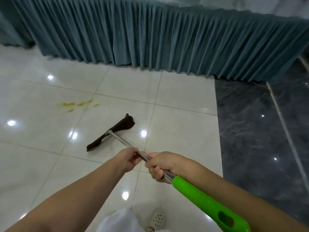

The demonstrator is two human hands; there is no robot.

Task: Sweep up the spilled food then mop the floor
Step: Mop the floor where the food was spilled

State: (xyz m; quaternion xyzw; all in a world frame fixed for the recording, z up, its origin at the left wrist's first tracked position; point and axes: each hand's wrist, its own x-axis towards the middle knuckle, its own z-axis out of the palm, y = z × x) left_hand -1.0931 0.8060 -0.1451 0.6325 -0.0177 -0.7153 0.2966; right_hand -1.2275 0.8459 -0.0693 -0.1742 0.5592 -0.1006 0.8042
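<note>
A flat mop with a dark cloth head (111, 132) lies on the glossy white tile floor (184, 104). Its steel pole (119, 139) runs back toward me and ends in a bright green handle (205, 204) at the lower right. My left hand (127, 159) grips the pole ahead of my right hand (160, 164), which is closed on the pole just above the green handle. A yellow smeared stain (77, 104) marks the tile, to the far left of the mop head and apart from it.
A pleated teal table skirt (167, 39) hangs to the floor along the far side. Dark marble flooring (254, 131) borders the white tiles on the right. My white shoe (157, 220) and white clothing (118, 221) show at the bottom edge.
</note>
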